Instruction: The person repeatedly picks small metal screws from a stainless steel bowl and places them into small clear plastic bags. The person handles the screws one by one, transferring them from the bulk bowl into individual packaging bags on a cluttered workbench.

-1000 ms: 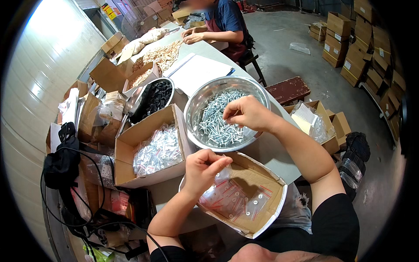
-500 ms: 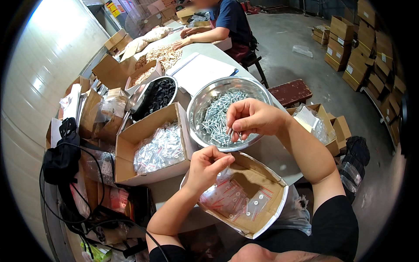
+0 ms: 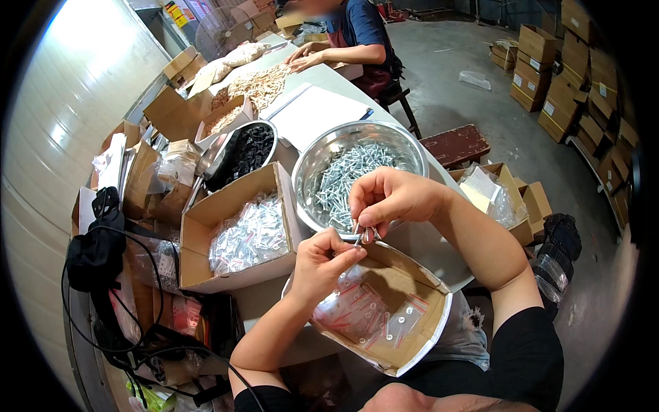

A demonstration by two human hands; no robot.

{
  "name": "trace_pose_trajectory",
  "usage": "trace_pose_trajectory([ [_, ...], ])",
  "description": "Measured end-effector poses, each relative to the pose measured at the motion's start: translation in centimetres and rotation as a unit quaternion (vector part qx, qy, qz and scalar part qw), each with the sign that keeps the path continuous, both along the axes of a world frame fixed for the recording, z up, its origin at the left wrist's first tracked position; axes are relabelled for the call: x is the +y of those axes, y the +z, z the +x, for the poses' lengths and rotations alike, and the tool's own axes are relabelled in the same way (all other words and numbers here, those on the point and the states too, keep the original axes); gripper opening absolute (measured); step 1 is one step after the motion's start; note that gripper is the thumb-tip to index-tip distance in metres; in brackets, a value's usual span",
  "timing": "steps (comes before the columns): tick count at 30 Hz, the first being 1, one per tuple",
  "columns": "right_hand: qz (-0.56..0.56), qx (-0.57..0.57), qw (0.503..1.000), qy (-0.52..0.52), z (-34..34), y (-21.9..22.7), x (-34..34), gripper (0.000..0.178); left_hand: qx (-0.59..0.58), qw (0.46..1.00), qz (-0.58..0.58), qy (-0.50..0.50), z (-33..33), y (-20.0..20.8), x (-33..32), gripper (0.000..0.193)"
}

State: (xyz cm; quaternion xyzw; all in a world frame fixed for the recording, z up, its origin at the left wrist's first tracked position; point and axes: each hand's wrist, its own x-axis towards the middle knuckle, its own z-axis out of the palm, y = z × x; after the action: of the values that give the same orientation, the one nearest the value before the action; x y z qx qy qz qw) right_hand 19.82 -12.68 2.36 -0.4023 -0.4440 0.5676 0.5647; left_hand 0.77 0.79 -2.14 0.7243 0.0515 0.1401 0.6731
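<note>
My right hand (image 3: 397, 200) pinches a few silvery screws (image 3: 366, 233) at its fingertips, over the near rim of a steel bowl (image 3: 302, 199). A heap of similar screws (image 3: 347, 172) lies in that bowl. Just left of the screws, my left hand (image 3: 321, 264) is closed, thumb against forefinger; what it grips is hidden. The two hands almost touch. Beneath them a shallow cardboard tray (image 3: 429, 319) rests at my lap, with several small clear zip bags (image 3: 405, 319) in it, each with a small white round piece.
Left of the bowl, a cardboard box (image 3: 199, 240) holds many filled small bags (image 3: 250, 233). Behind it stand a metal bowl of black parts (image 3: 250, 151) and a white paper pad (image 3: 322, 113). A co-worker (image 3: 364, 41) sits at the table's far end beside wooden pieces (image 3: 257, 86).
My right hand has come down and slightly left with the screws, to my left fingertips. My left hand has barely moved. The co-worker's hands have shifted a little.
</note>
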Motion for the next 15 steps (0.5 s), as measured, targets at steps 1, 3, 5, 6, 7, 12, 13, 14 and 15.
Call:
trace_pose_trajectory([
  [1,0.004,0.006,1.000,0.002,0.0,0.0,0.0,0.016,-0.002,1.000,-0.001,-0.005,0.0,0.1,0.0,0.009],
  [3,0.013,0.018,1.000,0.005,-0.1,-0.2,0.1,0.017,0.001,1.000,0.013,0.012,0.3,1.0,-0.7,0.008],
  [5,0.018,0.033,0.999,0.009,0.0,-0.4,0.1,0.017,-0.008,1.000,0.019,0.011,0.5,1.3,-1.0,0.009],
  [6,0.021,0.040,0.999,0.011,0.1,-0.4,0.2,0.017,-0.019,1.000,0.017,-0.001,0.5,1.1,-1.0,0.009],
  [7,0.021,0.043,0.999,0.010,0.1,-0.5,0.2,0.017,-0.030,0.999,0.014,-0.012,0.6,1.0,-0.9,0.009],
  [12,0.021,0.061,0.998,0.017,-0.1,-0.5,0.2,0.017,-0.087,0.993,0.034,-0.067,0.4,0.6,-0.3,0.008],
  [13,0.024,0.060,0.998,0.021,-0.1,-0.5,0.2,0.017,-0.099,0.992,0.043,-0.073,0.4,0.7,-0.3,0.010],
  [14,0.027,0.059,0.998,0.025,-0.2,-0.5,0.2,0.017,-0.082,0.994,0.015,-0.074,0.3,0.6,-0.4,0.012],
  [15,0.031,0.058,0.997,0.029,-0.3,-0.5,0.2,0.017,-0.066,0.995,-0.014,-0.075,0.3,0.5,-0.6,0.014],
])
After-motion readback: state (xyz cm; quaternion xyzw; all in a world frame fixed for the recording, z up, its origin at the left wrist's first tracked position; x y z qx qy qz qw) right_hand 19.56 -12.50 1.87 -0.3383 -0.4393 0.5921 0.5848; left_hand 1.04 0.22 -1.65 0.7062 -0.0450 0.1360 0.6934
